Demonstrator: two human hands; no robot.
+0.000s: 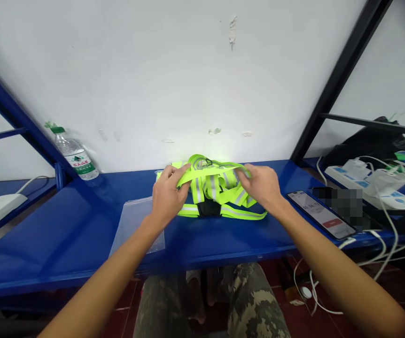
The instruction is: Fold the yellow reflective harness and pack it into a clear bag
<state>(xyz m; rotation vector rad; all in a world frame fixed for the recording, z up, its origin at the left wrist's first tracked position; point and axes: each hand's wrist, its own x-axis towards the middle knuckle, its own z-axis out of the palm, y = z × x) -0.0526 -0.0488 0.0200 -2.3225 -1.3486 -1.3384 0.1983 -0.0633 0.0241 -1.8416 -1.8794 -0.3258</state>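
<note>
A neon yellow-green strap bundle (237, 212) with silver reflective stripes and a black patch in front rests on the blue table (82, 206) near the wall. My left hand (170, 191) pinches a stretch of the strap at the bundle's left side. On the right, my right hand (260, 184) grips the same raised stretch between thumb and fingers. The strap spans between both hands above looser loops. A clear plastic bag (132, 220) lies flat beside and partly behind my left forearm.
A water bottle (77, 157) leans by the wall at left. A phone (320, 213) lies right of my right forearm, near white power strips (375, 188) and cables. Dark metal frame posts (336, 84) rise at right; a blue post (15, 103) stands left.
</note>
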